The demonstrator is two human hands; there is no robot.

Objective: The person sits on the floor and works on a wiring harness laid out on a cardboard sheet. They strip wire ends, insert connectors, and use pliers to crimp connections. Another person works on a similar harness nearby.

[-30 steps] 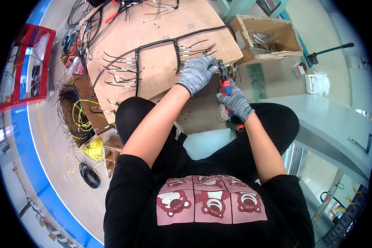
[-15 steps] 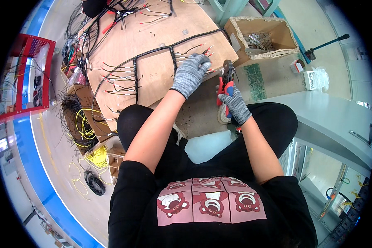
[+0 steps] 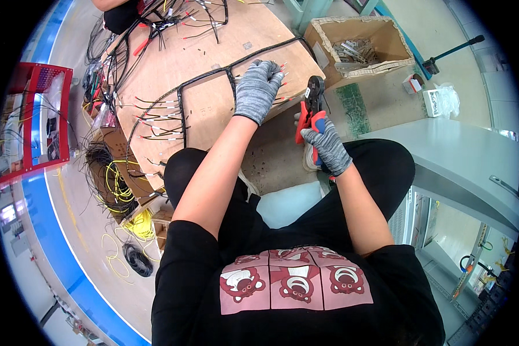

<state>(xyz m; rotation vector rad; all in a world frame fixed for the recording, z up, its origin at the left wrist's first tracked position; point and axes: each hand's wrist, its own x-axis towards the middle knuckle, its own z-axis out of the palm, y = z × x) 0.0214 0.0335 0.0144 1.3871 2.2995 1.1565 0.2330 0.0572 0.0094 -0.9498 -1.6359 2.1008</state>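
Observation:
My left hand (image 3: 256, 92), in a grey knit glove, is over the right part of the wooden board (image 3: 213, 98). Its fingers are curled together beside the red-tipped wire ends (image 3: 283, 69) of a black wire harness (image 3: 209, 73). What lies between the fingertips is hidden. My right hand (image 3: 328, 147), gloved the same way, grips a crimping tool (image 3: 311, 109) with red and blue handles. The tool's dark jaws point up, just off the board's right edge and apart from the wires. More labelled wire branches (image 3: 158, 118) spread at the harness's left.
Beyond the board's right corner is a cardboard box (image 3: 360, 49) holding metal pieces. Yellow cable (image 3: 139, 225) and a black coil (image 3: 137, 259) lie on the floor at left, near a red rack (image 3: 37, 121). Another person's arm (image 3: 106, 4) shows at the far left. A grey cabinet (image 3: 444, 155) stands at right.
My left hand has shifted slightly left and away from me. The crimping tool has tilted a little left, its handles showing wider apart. The other person's arm has come into view.

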